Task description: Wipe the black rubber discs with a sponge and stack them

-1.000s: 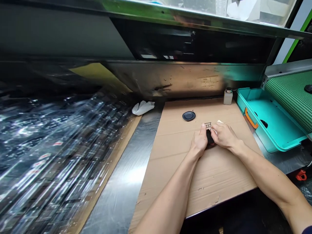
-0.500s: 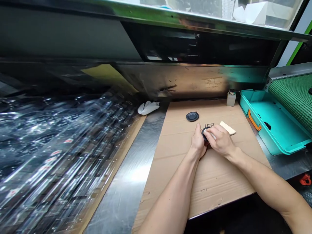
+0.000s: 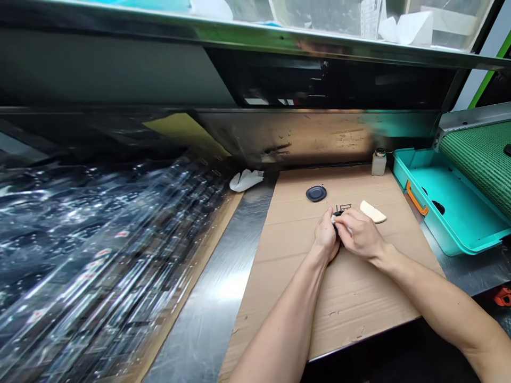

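My left hand (image 3: 326, 234) is wrapped round a small black round part (image 3: 336, 227), mostly hidden by my fingers. Pinched in my right hand (image 3: 359, 232) is a small white wad (image 3: 334, 218), pressed against the part's near face; whether it is cloth or cotton I cannot tell. Both hands meet just above the cardboard sheet (image 3: 287, 298). Beyond them a second black rounded disc (image 3: 316, 193) lies flat on the cardboard. To the right of my right hand lies a cream-coloured wedge-shaped pad (image 3: 372, 211).
At the cardboard's far right corner stands a small bottle (image 3: 379, 161). A teal bin (image 3: 451, 234) with an orange latch sits at the right beside a green conveyor belt (image 3: 479, 149). Clear plastic packages (image 3: 99, 255) fill the left, near a crumpled white tissue (image 3: 246, 180).
My right fingers have shifted slightly over the black part, and the white wad shows more at its edge. The black part looks more tilted. The view has moved a little.
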